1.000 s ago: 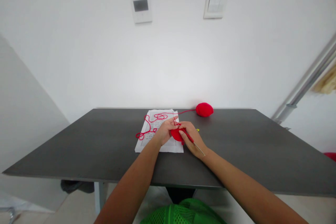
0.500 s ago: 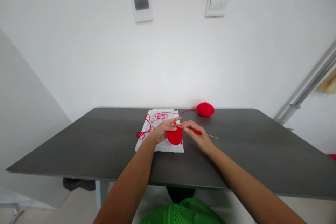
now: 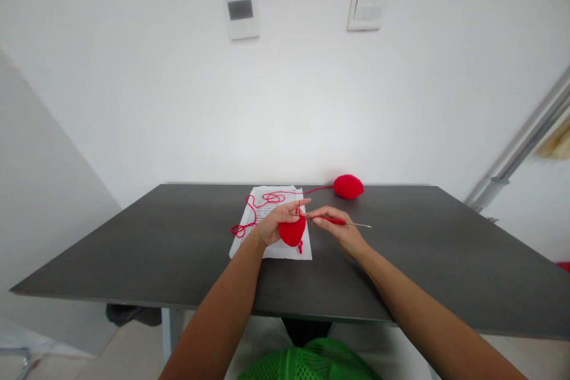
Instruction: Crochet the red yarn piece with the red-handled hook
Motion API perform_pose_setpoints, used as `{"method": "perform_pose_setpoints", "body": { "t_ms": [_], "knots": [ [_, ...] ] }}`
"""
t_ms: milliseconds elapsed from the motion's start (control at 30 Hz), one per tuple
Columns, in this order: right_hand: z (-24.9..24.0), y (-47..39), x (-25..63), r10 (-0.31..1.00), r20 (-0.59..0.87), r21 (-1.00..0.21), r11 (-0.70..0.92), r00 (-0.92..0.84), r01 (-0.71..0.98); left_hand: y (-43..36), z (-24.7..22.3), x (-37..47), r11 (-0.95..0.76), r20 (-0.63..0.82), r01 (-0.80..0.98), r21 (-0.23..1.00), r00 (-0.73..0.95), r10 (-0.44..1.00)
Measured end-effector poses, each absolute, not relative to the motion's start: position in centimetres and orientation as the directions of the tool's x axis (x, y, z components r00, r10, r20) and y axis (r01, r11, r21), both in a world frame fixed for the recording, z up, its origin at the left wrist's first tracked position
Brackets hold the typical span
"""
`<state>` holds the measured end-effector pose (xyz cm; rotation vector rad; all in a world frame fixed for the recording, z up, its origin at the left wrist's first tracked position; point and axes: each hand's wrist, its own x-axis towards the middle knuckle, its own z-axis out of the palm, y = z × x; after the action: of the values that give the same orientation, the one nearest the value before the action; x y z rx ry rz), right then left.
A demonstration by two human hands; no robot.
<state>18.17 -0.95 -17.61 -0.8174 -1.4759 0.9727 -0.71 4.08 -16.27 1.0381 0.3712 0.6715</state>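
The red yarn piece (image 3: 291, 233) is pinched by its upper edge between the closed thumb and fingers of the left hand (image 3: 274, 222), above the paper (image 3: 291, 252) on the table (image 3: 155, 249). The hook (image 3: 333, 221) is gripped in the right hand (image 3: 341, 230), fingers closed round its red handle, its tip brought to that edge. The edge is best kept firmly pinched, and the yarn (image 3: 320, 188) held evenly taut over the raised forefinger, so that loops are not pulled tight.

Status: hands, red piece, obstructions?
Left hand holding red piece. Right hand gripping red-handled hook. Loose yarn near left hand, partly over paper sheet; no obstruction visible.
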Motion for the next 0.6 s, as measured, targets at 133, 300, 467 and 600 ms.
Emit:
{"method": "perform_pose_setpoints", "body": {
  "t_ms": [133,300,467,600],
  "knots": [
    [-17.48,-0.91,18.27,0.889,0.444,-0.888,0.454,-0.114,0.080,3.99,-16.34,-0.48,0.255,0.020,-0.286,0.923,0.701,0.713],
    [-17.21,-1.12,18.39,0.876,0.468,-0.873,0.479,-0.120,0.094,3.99,-16.33,-0.70,0.169,0.054,-0.254,0.952,0.685,0.726],
    [-17.44,-1.15,18.42,0.890,0.450,-0.893,0.447,-0.067,-0.060,4.15,-16.35,-1.20,0.152,0.111,-0.305,0.940,0.696,0.710],
    [-17.65,-1.07,18.15,0.907,0.414,-0.899,0.395,-0.075,-0.188,4.27,-16.47,-1.10,0.155,0.181,-0.372,0.915,0.723,0.667]
  ]
}}
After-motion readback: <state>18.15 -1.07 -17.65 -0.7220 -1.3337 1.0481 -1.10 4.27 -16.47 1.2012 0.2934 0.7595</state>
